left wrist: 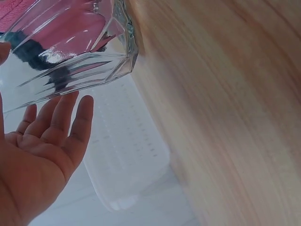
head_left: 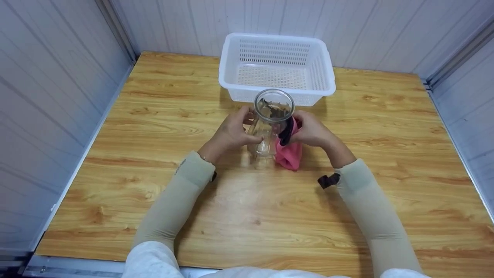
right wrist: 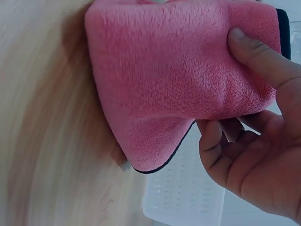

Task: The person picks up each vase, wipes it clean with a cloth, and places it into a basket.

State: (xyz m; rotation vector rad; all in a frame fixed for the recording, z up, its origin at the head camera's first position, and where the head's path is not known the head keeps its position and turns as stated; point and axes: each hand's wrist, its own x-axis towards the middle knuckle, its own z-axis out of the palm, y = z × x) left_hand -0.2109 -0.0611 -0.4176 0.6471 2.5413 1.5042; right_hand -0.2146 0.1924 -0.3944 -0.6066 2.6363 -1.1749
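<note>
A clear glass jar [head_left: 273, 123] with a thick round rim and faceted sides stands between the hands in the head view. My left hand [head_left: 232, 129] holds its left side, thumb across the front and fingers around the far side. In the left wrist view the left hand's fingers [left wrist: 59, 122] lie along the jar's wall. My right hand [head_left: 312, 129] pinches a folded pink towel [right wrist: 155, 70] with black edging, thumb on top and fingers beneath. The towel overlaps the jar's right side, and its loose corner hangs toward the tabletop.
A white plastic basket [head_left: 328, 83] with slotted walls stands behind the jar, against the back wall panel [head_left: 173, 27]. The wood-grain table [head_left: 247, 216] spreads around both arms, with pale panels at its left and right sides.
</note>
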